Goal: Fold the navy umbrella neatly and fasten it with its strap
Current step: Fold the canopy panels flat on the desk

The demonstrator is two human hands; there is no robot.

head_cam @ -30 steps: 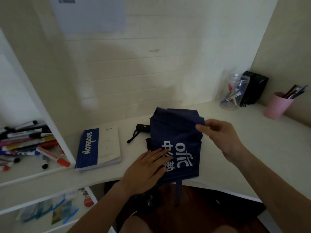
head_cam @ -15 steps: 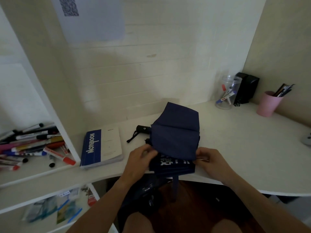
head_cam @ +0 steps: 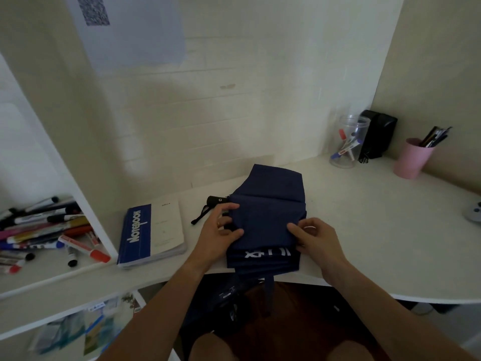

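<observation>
Fingers (head_cam: pixel 229 233) of the left hand (head_cam: pixel 217 237) pinch the left edge of the navy umbrella (head_cam: pixel 268 220), thumb on top of the cloth and a ring showing on one finger. Across the fabric, the right hand (head_cam: pixel 316 241) curls its fingertips over the right edge, nipping the folded panels between thumb and forefinger. Both forearms reach in from the bottom of the frame.

Flattened into stacked pleats, the canopy lies at the front edge of the white desk (head_cam: pixel 377 230), its near end showing white lettering and a narrow navy strap (head_cam: pixel 269 287) hanging loose over the desk edge. At the far left of the canopy the black handle (head_cam: pixel 216 200) pokes out, its wrist cord trailing on the desk.

Just left of the umbrella sits a blue-and-white notebook (head_cam: pixel 151 233). Farther left, a shelf holds a heap of markers (head_cam: pixel 44 230). Well apart, at the back right corner, stand a clear jar (head_cam: pixel 347 142) of pens, a black box (head_cam: pixel 377 132) and a pink cup (head_cam: pixel 412 157) of pencils.
</observation>
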